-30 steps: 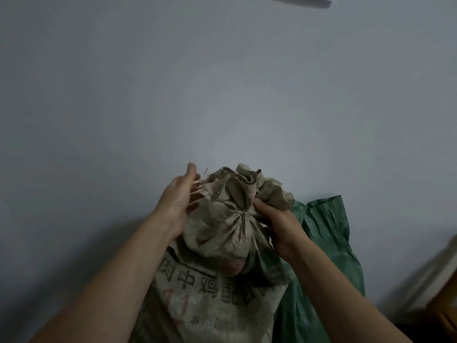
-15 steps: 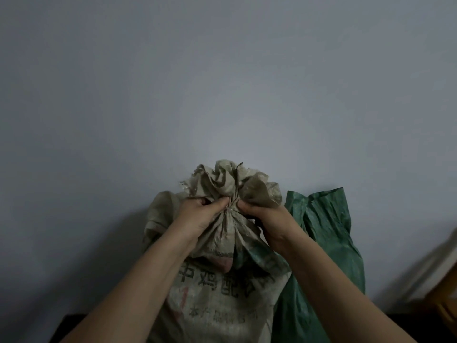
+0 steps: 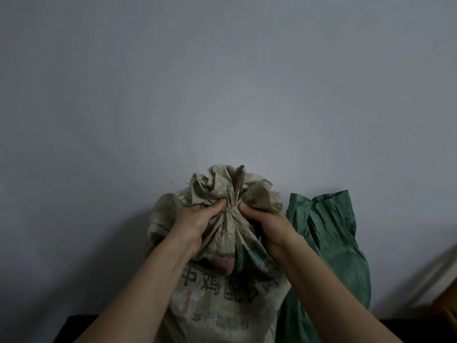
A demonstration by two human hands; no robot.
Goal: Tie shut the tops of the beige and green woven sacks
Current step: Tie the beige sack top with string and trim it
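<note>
Left hand (image 3: 195,226) now grips beige sack (image 3: 222,300), neck puckered.

Beige sack (image 3: 223,306), seemingly black-printed; green sack (image 3: 326,243)

I read three dark printed characters, 中鸡配, across the front of the beige sack (image 3: 222,308); the row's ends are hidden. A smaller line beneath is too blurred to read. Faded red marks are illegible.

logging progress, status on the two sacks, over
Left grip and right grip both pinch beige sack neck, gathered, no tie visible. Green sack top ungathered. Nothing in the way.
</note>
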